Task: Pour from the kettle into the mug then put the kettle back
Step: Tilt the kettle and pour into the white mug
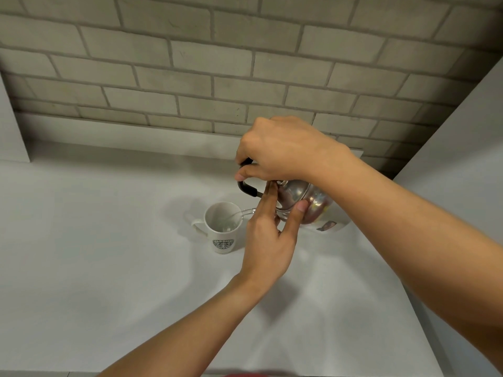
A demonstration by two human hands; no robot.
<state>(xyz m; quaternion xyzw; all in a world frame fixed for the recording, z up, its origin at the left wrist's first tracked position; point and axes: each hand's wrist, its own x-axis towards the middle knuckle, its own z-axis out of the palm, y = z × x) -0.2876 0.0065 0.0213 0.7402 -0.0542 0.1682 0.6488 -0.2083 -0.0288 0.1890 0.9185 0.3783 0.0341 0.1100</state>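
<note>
A shiny steel kettle (307,200) with a black handle is tilted to the left, lifted off the counter. My right hand (280,149) grips the handle from above. My left hand (268,235) presses its fingers and thumb against the kettle's lid and near side. The thin spout reaches over the rim of a white mug (223,227) with a green logo, which stands upright just left of the kettle. A stream of water runs from the spout into the mug.
A round white coaster or plate (330,227) with a small picture lies under and behind the kettle. The white counter (109,254) ends at a brick wall behind. White panels stand at the far left and right.
</note>
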